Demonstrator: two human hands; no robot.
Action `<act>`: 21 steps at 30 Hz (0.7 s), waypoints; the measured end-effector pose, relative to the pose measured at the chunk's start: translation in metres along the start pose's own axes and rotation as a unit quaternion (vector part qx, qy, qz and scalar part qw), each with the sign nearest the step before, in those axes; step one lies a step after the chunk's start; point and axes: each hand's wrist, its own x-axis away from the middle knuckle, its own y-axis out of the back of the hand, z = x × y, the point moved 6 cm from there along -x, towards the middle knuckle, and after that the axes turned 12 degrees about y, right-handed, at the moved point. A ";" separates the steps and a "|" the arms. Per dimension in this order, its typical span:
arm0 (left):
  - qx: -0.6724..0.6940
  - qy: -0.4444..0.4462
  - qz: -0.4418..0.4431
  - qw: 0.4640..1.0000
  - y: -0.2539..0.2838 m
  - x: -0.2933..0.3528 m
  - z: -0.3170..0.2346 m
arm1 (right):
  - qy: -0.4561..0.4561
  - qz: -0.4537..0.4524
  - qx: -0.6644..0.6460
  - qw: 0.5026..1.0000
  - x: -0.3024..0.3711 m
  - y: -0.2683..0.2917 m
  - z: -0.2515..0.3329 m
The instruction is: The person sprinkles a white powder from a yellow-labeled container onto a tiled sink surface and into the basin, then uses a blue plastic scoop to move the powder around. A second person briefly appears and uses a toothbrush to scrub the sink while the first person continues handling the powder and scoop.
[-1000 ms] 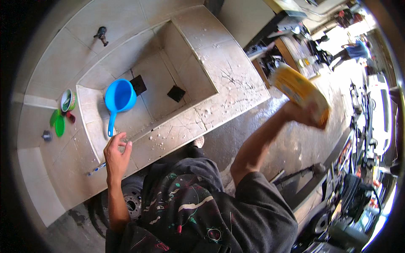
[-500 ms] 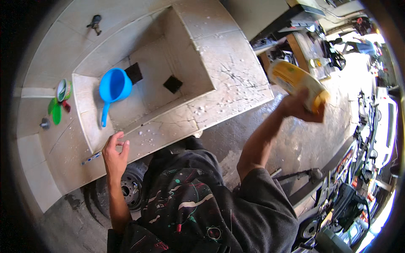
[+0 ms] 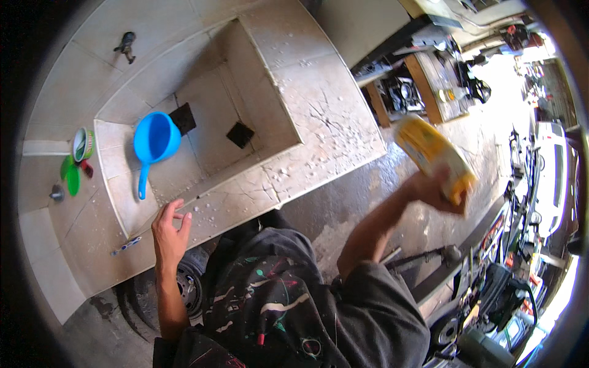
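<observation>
Out to the right, my right hand [image 3: 434,189] grips a yellow-and-white plastic bottle [image 3: 437,156] near its yellow end, held above the floor past the corner of the tiled counter. The bottle is smeared by motion. My left hand [image 3: 170,236] hovers at or touches the counter's front edge; its fingers are loosely bent and apart, holding nothing. Beside it lies a blue-and-white toothbrush [image 3: 127,246]. A blue dipper [image 3: 156,138] rests in the left part of the tiled basin [image 3: 211,86]. White crumbs [image 3: 325,150] are scattered over the cracked counter [image 3: 304,80].
At the left wall are a tap [image 3: 127,47], a small tub [image 3: 83,144], a green scoop-like piece [image 3: 72,178] and a grey knob [image 3: 56,193]. A wheel [image 3: 189,285] lies below the counter. Tools and parts [image 3: 491,288] crowd the right side, near a metal bar [image 3: 423,260].
The view has shifted a little. My right hand and the bottle have moved lower and slightly farther from the counter corner. My left hand has drifted slightly right along the edge.
</observation>
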 end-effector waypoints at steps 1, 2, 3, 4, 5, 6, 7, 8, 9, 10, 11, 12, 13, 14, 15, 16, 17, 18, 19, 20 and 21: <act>0.010 0.004 -0.015 1.000 0.003 -0.003 0.002 | 0.023 0.027 0.011 0.999 -0.002 -0.005 0.002; 0.021 0.006 -0.011 1.000 0.004 -0.005 0.004 | 0.050 0.075 0.106 0.990 -0.004 -0.009 0.006; 0.036 0.021 0.000 0.999 0.001 -0.007 0.007 | 0.145 0.170 0.277 0.934 -0.003 -0.024 0.012; 0.026 -0.002 0.003 1.000 0.000 -0.009 0.007 | 0.177 0.210 0.162 0.948 -0.002 -0.031 0.017; 0.041 -0.014 0.000 0.999 -0.001 -0.008 0.008 | 0.157 0.100 0.159 0.970 -0.007 -0.023 0.016; 0.047 -0.013 -0.008 0.999 0.000 -0.008 0.011 | 0.085 0.044 0.023 0.995 -0.011 -0.019 0.011; 0.049 -0.009 -0.014 0.999 0.002 -0.005 0.014 | 0.112 0.062 0.067 0.989 -0.012 -0.025 0.014; 0.063 0.043 0.016 0.997 -0.002 -0.007 0.023 | 0.150 0.089 0.158 0.972 -0.014 -0.031 0.019; 0.048 0.015 0.036 0.998 -0.005 -0.007 0.022 | 0.209 0.148 0.254 0.933 -0.012 -0.041 0.025; 0.042 -0.004 0.039 0.998 -0.006 -0.009 0.023 | 0.208 0.141 0.202 0.947 -0.015 -0.043 0.026; 0.032 -0.008 0.036 0.999 -0.006 -0.012 0.025 | 0.160 0.119 0.149 0.969 -0.017 -0.041 0.026; 0.031 -0.021 0.024 0.999 -0.004 -0.012 0.027 | 0.117 0.063 0.027 0.991 -0.020 -0.039 0.025; 0.041 -0.030 0.006 0.999 -0.002 -0.015 0.027 | 0.047 0.035 -0.100 0.993 -0.023 -0.039 0.024; 0.047 -0.030 0.009 0.998 -0.002 -0.016 0.029 | 0.066 0.045 0.064 0.995 -0.023 -0.044 0.027; 0.053 -0.013 0.021 0.998 -0.005 -0.017 0.031 | 0.185 0.137 0.166 0.959 -0.024 -0.059 0.043; 0.053 -0.009 0.019 0.998 -0.005 -0.016 0.032 | 0.274 0.163 0.214 0.923 -0.021 -0.069 0.054; 0.062 -0.012 0.015 0.998 -0.006 -0.013 0.031 | 0.240 0.100 0.189 0.947 -0.026 -0.067 0.053; 0.066 -0.010 0.003 0.998 -0.005 -0.011 0.031 | 0.103 0.008 -0.038 0.994 -0.029 -0.060 0.041; 0.065 -0.011 0.001 0.998 -0.005 -0.006 0.028 | 0.124 0.014 -0.070 0.990 -0.031 -0.068 0.041; 0.051 -0.007 0.011 0.999 -0.006 -0.003 0.026 | 0.176 0.079 0.055 0.980 -0.028 -0.078 0.044; 0.049 -0.009 0.014 0.999 -0.009 0.000 0.022 | 0.241 0.152 0.173 0.943 -0.025 -0.091 0.042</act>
